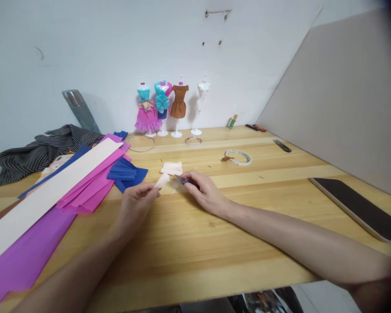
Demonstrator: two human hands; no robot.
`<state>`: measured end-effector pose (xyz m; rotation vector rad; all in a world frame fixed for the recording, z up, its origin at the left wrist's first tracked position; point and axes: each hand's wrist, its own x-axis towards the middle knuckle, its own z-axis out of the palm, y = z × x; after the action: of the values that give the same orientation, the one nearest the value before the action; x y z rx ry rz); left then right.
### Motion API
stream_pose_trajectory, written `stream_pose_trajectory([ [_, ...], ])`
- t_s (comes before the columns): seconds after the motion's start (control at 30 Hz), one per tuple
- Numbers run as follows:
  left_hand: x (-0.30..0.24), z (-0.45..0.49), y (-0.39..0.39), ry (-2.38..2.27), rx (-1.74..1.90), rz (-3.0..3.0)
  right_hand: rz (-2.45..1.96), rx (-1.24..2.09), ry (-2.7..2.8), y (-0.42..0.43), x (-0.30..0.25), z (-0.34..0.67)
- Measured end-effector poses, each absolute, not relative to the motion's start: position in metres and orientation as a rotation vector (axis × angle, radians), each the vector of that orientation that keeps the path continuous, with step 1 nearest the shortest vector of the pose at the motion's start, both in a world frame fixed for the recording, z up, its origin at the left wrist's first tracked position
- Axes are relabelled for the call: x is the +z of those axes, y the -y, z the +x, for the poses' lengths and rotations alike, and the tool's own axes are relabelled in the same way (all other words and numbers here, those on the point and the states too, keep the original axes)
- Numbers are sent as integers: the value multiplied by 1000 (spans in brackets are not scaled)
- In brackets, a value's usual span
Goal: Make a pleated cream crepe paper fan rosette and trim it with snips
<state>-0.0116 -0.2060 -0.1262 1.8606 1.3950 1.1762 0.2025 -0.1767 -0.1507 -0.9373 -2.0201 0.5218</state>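
Note:
Between the fingers of my left hand (140, 199) is a small strip of pale peach crepe paper (163, 180), pinched at its lower end. My right hand (204, 191) is closed around a small pair of scissors (183, 179), whose blades point left toward the strip. Whether the blades touch the paper I cannot tell. Just beyond lies another piece of peach paper (171, 168), flat on the wooden table (215, 248). A folded piece of blue crepe paper (125, 171) rests left of my hands.
Long sheets of crepe paper (52, 191) cover the left side, near a striped cloth (48, 145) and a bottle (81, 111). Small dress forms (179, 104) stand along the wall. A tape roll (244, 157), a cutter (282, 146) and a tablet (358, 206) lie to the right.

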Motion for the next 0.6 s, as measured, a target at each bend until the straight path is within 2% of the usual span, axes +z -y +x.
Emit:
stream_pose_trajectory([
  [0.17, -131, -12, 201, -1348, 1173, 1713, -917, 594, 1960, 175, -151, 204],
  [0.4, -132, -6, 208, -1391, 1205, 2391, -814, 1049, 1745, 177, -146, 204],
  [0.6, -133, -2, 210, -1260, 1179, 2660, -741, 1037, 1911, 187, -139, 200],
])
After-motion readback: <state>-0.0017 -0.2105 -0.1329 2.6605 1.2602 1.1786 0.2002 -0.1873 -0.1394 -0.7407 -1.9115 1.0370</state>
